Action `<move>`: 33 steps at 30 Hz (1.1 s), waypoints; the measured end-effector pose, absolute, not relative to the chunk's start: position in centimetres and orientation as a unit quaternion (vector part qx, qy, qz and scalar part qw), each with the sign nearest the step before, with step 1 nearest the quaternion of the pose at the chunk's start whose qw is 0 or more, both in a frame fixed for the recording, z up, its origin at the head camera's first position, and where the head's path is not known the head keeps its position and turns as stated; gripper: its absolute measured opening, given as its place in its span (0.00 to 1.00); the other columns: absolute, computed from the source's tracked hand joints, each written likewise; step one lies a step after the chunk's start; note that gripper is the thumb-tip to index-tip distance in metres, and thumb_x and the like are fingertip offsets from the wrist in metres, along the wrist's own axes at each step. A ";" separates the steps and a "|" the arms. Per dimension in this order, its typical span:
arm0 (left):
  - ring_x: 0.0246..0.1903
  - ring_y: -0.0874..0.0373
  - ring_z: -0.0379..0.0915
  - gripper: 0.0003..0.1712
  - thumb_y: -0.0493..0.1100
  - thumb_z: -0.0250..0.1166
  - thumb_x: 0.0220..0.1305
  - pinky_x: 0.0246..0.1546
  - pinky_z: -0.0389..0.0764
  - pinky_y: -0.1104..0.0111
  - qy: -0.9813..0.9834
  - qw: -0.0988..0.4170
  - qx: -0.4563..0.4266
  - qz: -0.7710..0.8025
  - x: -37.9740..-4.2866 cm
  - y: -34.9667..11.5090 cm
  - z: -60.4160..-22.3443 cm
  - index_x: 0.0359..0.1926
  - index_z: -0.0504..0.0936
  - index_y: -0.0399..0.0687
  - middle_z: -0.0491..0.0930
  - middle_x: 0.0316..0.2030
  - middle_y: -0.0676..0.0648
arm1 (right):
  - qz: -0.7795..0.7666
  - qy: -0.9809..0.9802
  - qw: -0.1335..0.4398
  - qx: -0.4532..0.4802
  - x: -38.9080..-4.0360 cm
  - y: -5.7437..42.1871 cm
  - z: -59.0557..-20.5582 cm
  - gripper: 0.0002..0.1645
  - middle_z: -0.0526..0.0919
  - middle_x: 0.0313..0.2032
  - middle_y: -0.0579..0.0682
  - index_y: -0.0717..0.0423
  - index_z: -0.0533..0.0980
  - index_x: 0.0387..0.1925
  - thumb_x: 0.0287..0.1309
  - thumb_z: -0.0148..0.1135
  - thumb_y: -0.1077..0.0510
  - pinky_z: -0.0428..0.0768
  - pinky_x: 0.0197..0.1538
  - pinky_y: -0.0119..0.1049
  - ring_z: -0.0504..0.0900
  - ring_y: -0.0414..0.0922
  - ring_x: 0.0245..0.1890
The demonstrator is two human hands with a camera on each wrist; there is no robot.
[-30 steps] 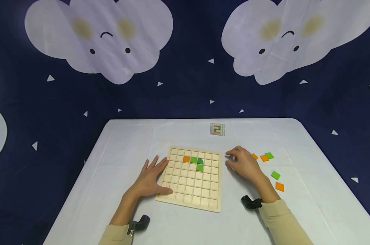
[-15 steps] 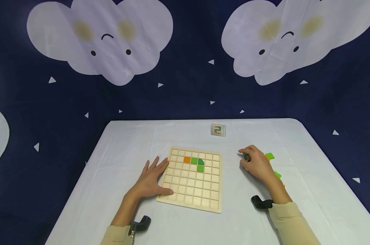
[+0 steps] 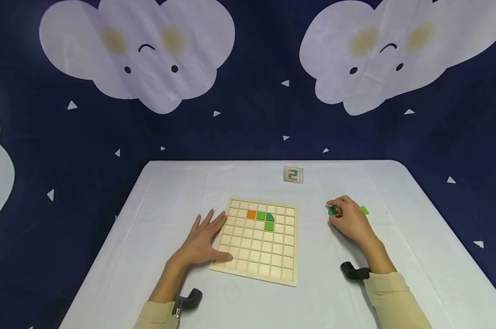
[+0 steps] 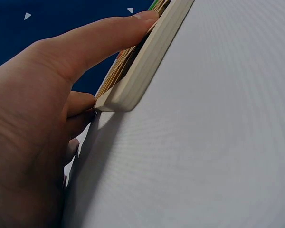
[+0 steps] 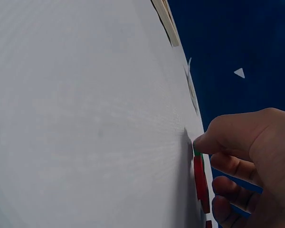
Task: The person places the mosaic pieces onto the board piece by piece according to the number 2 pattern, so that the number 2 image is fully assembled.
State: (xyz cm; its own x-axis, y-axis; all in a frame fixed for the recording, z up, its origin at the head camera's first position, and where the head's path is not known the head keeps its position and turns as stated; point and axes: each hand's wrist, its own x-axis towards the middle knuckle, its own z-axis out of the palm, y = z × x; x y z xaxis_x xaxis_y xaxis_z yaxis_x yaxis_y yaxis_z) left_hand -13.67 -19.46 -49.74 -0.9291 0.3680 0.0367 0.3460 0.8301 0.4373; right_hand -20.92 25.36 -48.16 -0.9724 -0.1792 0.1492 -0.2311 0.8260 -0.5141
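Note:
My left hand (image 3: 200,240) lies with spread fingers on the left edge of a pale wooden grid board (image 3: 258,256). Its thumb reaches over the board's rim (image 4: 137,78) in the left wrist view. Set in the grid are an orange square (image 3: 251,214), two green squares (image 3: 269,226) and a dark green rounded piece (image 3: 270,217). To the right, my right hand (image 3: 350,221) hovers low with thumb and index finger parted around a dark green tile (image 3: 332,210). An orange tile (image 3: 339,212) lies under the fingers; it looks red (image 5: 201,183) in the right wrist view.
A small card (image 3: 293,174) with a coloured grid pattern stands behind the board. A light green tile (image 3: 364,210) shows past the right hand, which hides other tiles. White cloth (image 3: 231,301) covers the table, and a dark blue cloud-patterned curtain (image 3: 248,128) hangs behind.
My right hand has moved right, away from the board and over the loose tiles, covering several of them. The dark green tile now shows between its fingers. My left hand stays on the board.

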 end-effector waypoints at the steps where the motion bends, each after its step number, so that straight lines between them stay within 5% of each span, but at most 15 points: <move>1: 0.73 0.51 0.33 0.69 0.78 0.68 0.34 0.69 0.31 0.50 0.956 0.024 0.187 0.225 -13.7 -19.5 -49.7 0.73 0.57 0.48 0.51 0.73 0.54 | 0.276 -0.954 0.047 0.107 -20.9 25.3 -48.2 0.25 0.75 0.50 0.57 0.59 0.79 0.52 0.49 0.65 0.62 0.72 0.49 0.56 0.72 0.57 0.47; 21: 0.73 0.52 0.32 0.69 0.79 0.68 0.35 0.69 0.30 0.51 0.956 0.027 0.187 0.226 -13.6 -19.4 -49.9 0.74 0.56 0.48 0.50 0.73 0.55 | 0.272 -0.954 0.041 0.122 -21.0 25.9 -48.7 0.22 0.79 0.43 0.58 0.60 0.81 0.48 0.56 0.69 0.50 0.74 0.48 0.55 0.76 0.55 0.44; 33: 0.73 0.51 0.33 0.69 0.79 0.68 0.35 0.69 0.31 0.51 0.955 0.021 0.191 0.225 -13.8 -19.6 -50.1 0.74 0.57 0.48 0.51 0.73 0.55 | 0.274 -0.948 0.027 0.156 -20.3 25.7 -48.4 0.15 0.81 0.41 0.55 0.60 0.81 0.47 0.60 0.57 0.64 0.74 0.41 0.46 0.76 0.49 0.37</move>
State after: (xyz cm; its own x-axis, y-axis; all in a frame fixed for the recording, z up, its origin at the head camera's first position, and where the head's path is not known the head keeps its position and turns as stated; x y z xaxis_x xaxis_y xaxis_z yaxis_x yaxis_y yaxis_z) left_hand -13.81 -19.62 -50.07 -0.9262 0.3741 0.0466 0.3556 0.8258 0.4378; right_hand -20.26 25.74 -48.42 -0.9496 -0.2815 0.1379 -0.3117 0.8006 -0.5118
